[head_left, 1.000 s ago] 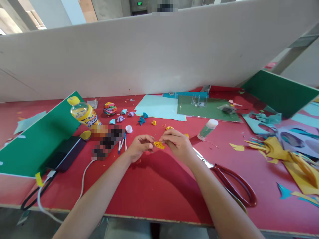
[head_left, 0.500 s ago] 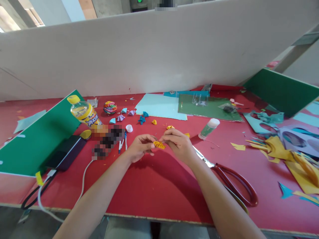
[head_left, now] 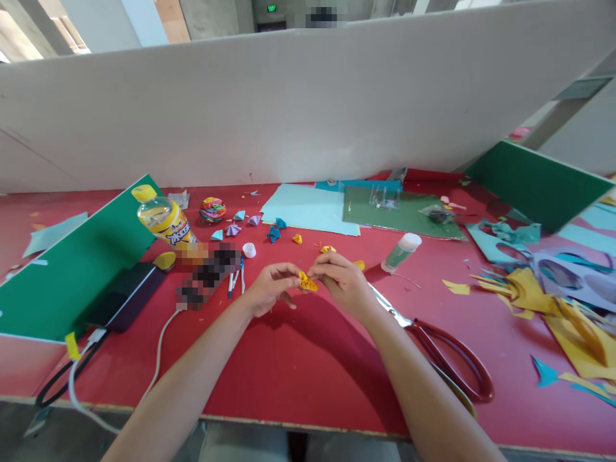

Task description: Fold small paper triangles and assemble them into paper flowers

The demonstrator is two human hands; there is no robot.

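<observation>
Between my two hands, over the middle of the red table, is a small crinkled yellow paper flower point(head_left: 308, 281). The fingers and thumb of my left hand point(head_left: 272, 289) pinch it from the left. My right hand point(head_left: 341, 279) has its fingertips closed on its right side. Just beyond my hands lie more folded yellow paper pieces point(head_left: 328, 249), and a small yellow one point(head_left: 297, 239) sits further back. Blue folded paper pieces point(head_left: 274, 234) and a lilac one point(head_left: 233, 230) rest behind my left hand.
Large red-handled scissors point(head_left: 452, 353) lie beside my right forearm, with a glue stick point(head_left: 402, 251) standing behind them. Yellow paper scraps point(head_left: 529, 292) cover the right side. At left are a drink bottle point(head_left: 166, 218), pens point(head_left: 235, 279) and a dark power bank point(head_left: 128, 295) with cables.
The yellow paper flower has turned slightly between my fingertips and shows more of its side. Both hands stay in nearly the same place; the view has shifted a little.
</observation>
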